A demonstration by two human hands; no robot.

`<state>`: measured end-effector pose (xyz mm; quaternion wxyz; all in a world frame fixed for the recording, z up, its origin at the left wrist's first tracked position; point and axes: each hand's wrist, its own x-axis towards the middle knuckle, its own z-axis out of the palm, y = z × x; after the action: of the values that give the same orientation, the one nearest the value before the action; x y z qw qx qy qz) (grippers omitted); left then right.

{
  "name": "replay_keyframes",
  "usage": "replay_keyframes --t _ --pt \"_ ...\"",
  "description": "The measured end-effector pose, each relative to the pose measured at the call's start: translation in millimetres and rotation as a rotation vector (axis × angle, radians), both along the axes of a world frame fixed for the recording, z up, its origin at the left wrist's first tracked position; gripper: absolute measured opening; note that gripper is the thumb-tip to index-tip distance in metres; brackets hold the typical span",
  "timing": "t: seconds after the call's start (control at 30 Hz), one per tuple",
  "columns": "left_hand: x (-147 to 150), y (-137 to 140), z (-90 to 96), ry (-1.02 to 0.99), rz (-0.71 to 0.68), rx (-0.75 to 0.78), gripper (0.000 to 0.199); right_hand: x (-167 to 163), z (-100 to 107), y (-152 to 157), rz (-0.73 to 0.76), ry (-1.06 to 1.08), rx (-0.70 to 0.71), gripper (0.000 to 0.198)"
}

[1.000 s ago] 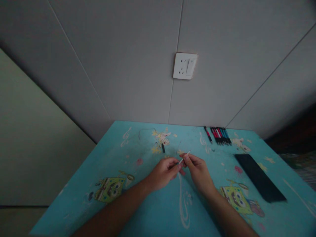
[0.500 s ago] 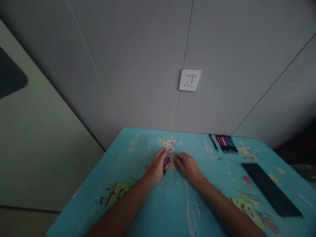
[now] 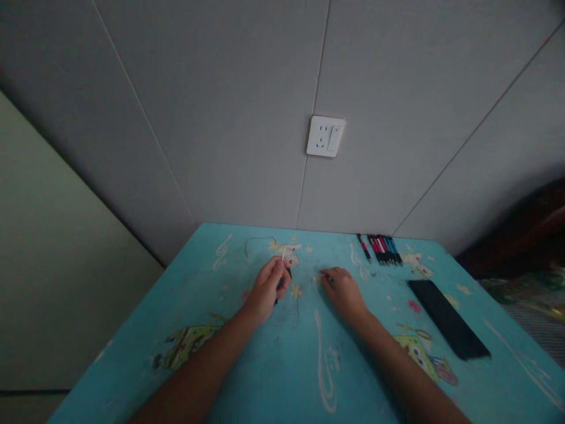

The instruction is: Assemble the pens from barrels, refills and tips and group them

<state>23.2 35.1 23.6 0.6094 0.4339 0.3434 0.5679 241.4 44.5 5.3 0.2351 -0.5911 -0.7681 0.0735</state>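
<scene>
My left hand (image 3: 263, 290) is closed round a blue and black pen barrel (image 3: 279, 285), mostly hidden by the fingers. A thin white stick like a pen refill (image 3: 283, 253) points up from between its thumb and index finger. To the right, apart from it, my right hand (image 3: 344, 292) rests low over the table with fingers curled together. Whatever its fingertips may hold is too small and dark to make out. Both hands are over the light blue table cover (image 3: 282, 365) with cartoon prints.
Several red, white and blue pens with black ends (image 3: 385, 250) lie in a row near the wall. One red and black pen (image 3: 364, 248) lies just left of them. A flat dark case (image 3: 448, 318) is at the right. A socket (image 3: 326, 136) is on the wall.
My right hand has moved away from my left, widening the gap between them. My left hand still grips the pen barrel, now turned more out of sight. The view has shifted right.
</scene>
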Motion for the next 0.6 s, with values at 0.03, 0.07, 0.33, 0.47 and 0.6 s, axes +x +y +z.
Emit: replay_keyframes --t 0.03,0.07,0.33,0.47,0.6 --pt "-1 1 0.5 -0.029 0.019 -0.008 0.031 -9 0 -1 0.037 -0.007 -0.015 0.028" --pt "-3 2 1.2 -0.064 0.040 -0.018 0.031 -19 1 -1 0.075 -0.018 -0.029 0.028" --pt "-35 22 9.4 -0.303 0.223 -0.008 0.030 -89 7 15 0.068 -0.023 -0.090 0.026" --pt "-40 27 3.7 -0.161 0.301 0.040 0.029 -89 5 19 0.059 0.062 -0.100 0.020" --pt "-34 24 -2.5 0.161 0.323 0.113 0.033 -59 5 10 0.095 0.286 -0.108 0.025"
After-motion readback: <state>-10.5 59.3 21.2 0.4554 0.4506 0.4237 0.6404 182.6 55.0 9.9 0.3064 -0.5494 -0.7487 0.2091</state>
